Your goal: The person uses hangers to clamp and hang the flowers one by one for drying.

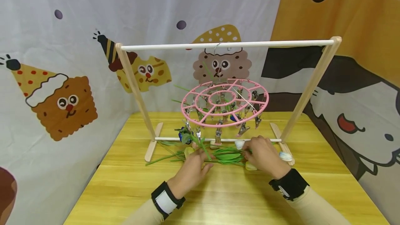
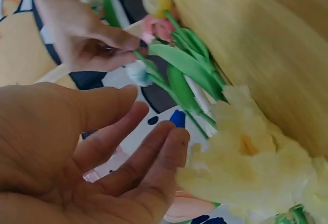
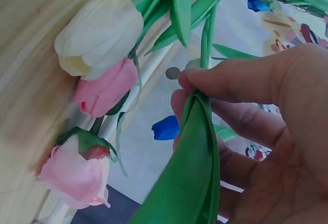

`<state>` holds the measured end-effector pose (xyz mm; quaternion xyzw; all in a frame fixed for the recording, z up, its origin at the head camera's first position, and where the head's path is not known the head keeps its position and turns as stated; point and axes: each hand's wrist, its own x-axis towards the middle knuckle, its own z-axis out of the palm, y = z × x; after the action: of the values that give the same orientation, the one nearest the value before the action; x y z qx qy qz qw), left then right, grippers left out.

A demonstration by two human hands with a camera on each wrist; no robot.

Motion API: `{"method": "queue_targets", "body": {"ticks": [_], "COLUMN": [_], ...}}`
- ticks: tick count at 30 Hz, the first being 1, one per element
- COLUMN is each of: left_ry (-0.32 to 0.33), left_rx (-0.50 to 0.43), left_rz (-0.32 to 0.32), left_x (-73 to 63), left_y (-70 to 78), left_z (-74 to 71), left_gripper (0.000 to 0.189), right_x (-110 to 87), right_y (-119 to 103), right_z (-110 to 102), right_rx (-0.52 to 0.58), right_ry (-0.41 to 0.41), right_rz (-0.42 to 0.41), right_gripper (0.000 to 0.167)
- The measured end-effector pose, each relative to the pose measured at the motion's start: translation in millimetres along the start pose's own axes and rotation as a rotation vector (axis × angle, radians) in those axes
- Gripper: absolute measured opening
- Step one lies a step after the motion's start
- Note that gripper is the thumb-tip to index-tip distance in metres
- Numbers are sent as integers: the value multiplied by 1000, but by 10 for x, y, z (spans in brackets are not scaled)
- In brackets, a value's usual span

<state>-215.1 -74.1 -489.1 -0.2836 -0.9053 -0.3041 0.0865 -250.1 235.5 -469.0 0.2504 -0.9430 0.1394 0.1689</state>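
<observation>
Above several flowers on the wooden table, my right hand (image 1: 262, 155) pinches a green flower stem (image 3: 206, 44) between thumb and fingertips. A broad green leaf (image 3: 187, 157) folds down from the pinch in the right wrist view. My left hand (image 1: 190, 169) is at the left part of the bundle, fingers apart and holding nothing in the left wrist view. Close to its fingertips is a pale yellow flower (image 2: 251, 157). A white-blue tulip (image 1: 239, 144) shows beside the right fingertips. Under the right hand are a white tulip (image 3: 100, 37) and pink flowers (image 3: 74, 170).
Over the bundle, a round pink clip hanger (image 1: 225, 102) with several metal clips hangs from a white rod (image 1: 187, 46) on a wooden stand (image 1: 135, 86). A blue flower (image 1: 185, 136) is at its left side. Another white-blue tulip (image 1: 285, 156) shows by the right wrist.
</observation>
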Motion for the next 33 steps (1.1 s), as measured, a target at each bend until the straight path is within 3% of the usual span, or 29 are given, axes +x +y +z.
{"method": "queue_targets", "body": {"ticks": [5,8,12,15,20,26,29,33], "left_ry": [-42,-81,-87,-87,-101,-130,-111,-63], "left_rx": [193,243,257,232,195,135,54,-90], "left_rz": [102,111,108,104,65,-39,-55,-21], "left_x": [71,86,98,98,85,109,123,159], "left_y": [-42,-66,-108,-139,-169,-141,-131,-75], "left_z": [61,83,108,121,131,124,132,138], "left_gripper": [12,13,15,15,15,30,37,31], "right_x": [-46,-75,-121,-174,-272,-356,-349,-318], "right_y": [-16,4,85,187,405,570,566,467], "right_z": [-52,-67,-118,-173,-257,-333,-334,-285], "right_rx": [6,13,-13,-31,-41,-25,22,83], "right_ry": [-4,8,-9,-45,-79,-115,-112,-82], "right_rz": [6,-6,7,38,96,176,165,99], "right_gripper": [12,13,32,35,21,35,28,24]}}
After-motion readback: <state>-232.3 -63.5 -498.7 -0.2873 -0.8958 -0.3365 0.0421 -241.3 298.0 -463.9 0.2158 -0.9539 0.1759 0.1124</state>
